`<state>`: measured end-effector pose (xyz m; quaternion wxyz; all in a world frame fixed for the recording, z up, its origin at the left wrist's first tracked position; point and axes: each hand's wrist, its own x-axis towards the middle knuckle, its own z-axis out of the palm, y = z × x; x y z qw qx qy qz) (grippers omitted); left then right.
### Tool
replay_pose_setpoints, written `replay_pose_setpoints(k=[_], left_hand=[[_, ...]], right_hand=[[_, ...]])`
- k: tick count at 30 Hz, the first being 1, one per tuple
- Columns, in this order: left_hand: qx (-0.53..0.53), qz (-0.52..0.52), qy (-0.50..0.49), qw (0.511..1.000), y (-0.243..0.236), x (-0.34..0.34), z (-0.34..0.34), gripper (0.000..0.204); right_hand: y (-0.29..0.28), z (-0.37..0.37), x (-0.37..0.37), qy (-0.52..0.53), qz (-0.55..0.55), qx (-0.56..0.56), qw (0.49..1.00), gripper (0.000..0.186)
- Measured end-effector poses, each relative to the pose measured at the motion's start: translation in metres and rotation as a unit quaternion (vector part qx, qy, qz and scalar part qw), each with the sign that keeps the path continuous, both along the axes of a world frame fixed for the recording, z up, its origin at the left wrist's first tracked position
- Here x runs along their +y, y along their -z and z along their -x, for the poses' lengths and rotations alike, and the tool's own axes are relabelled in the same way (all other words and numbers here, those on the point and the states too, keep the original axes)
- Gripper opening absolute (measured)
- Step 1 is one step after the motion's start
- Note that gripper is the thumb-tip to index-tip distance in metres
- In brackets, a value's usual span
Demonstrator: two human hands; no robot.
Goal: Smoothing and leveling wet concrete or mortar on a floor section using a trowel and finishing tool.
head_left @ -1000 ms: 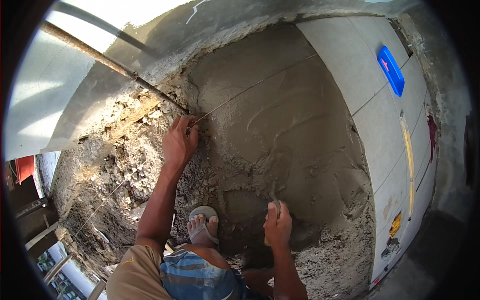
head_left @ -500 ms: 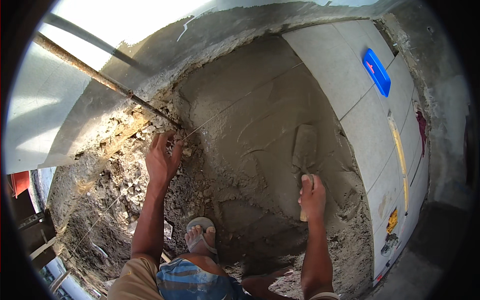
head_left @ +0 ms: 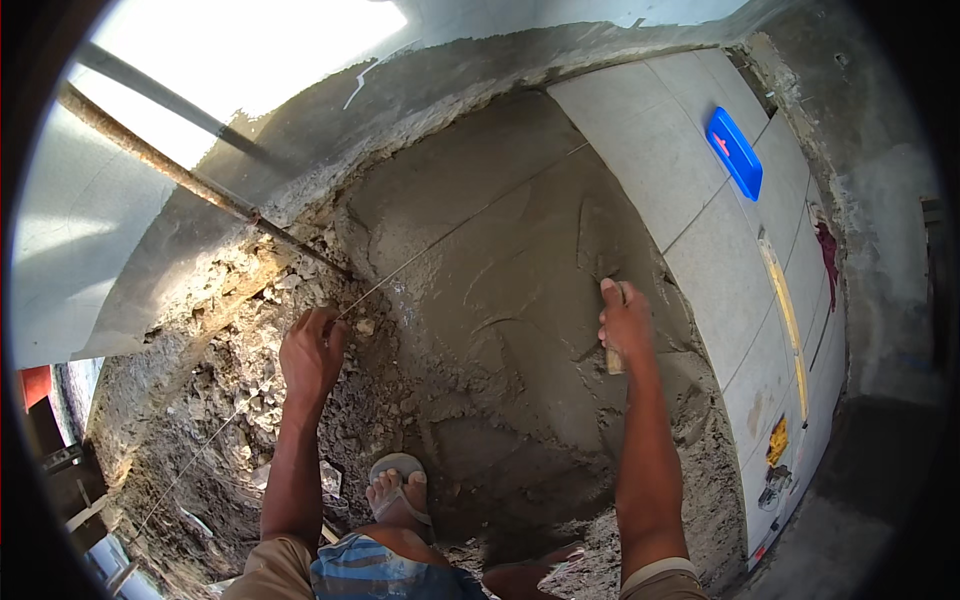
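Observation:
My left hand [head_left: 312,355] is closed at a thin string [head_left: 420,251], which stretches diagonally over wet grey mortar [head_left: 450,330]. My right hand [head_left: 626,325] grips the wooden handle [head_left: 614,365] of a trowel [head_left: 602,240]. Its mortar-coated blade lies on the wet surface just beyond that hand and barely stands out from it. Broken rubble and soil [head_left: 240,380] border the mortar on the left, beside and beneath my left hand.
Large grey tiles [head_left: 700,290] line the right side, carrying a blue tray [head_left: 733,150], a yellow strip [head_left: 780,300] and a maroon cloth [head_left: 826,255]. A rusty bar [head_left: 170,163] slants down from the upper left. My sandalled foot [head_left: 398,495] is at the bottom middle.
My right hand has pushed the trowel forward and rightward over the mortar. My left hand has moved left and lower in view, loosening, then closing at the string. The view has shifted slightly.

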<state>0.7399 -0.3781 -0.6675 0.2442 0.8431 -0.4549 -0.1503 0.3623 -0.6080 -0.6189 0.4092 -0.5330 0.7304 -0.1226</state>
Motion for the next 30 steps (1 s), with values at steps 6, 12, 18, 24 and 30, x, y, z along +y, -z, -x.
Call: replay_pose_setpoints(k=[6,12,18,24,30], left_hand=[[0.005,0.063,-0.012,0.998,-0.012,-0.006,-0.004,0.017],[-0.008,0.077,-0.017,0.997,-0.018,-0.006,-0.008,0.018],[0.027,0.066,-0.026,0.997,-0.017,-0.009,-0.003,0.020],[0.028,0.052,-0.026,0.998,-0.015,-0.013,-0.002,0.021],[0.041,0.053,-0.032,0.997,-0.013,-0.012,-0.002,0.020]], right_hand=[[0.000,-0.020,0.057,-0.201,0.032,0.023,0.979,0.049],[-0.003,-0.033,0.000,-0.212,0.163,0.066,0.961,0.042],[-0.012,-0.075,-0.030,-0.164,-0.016,0.018,0.986,0.039],[-0.006,-0.112,0.040,-0.357,0.089,0.070,0.927,0.047],[-0.013,-0.126,0.081,-0.433,0.044,0.104,0.894,0.050]])
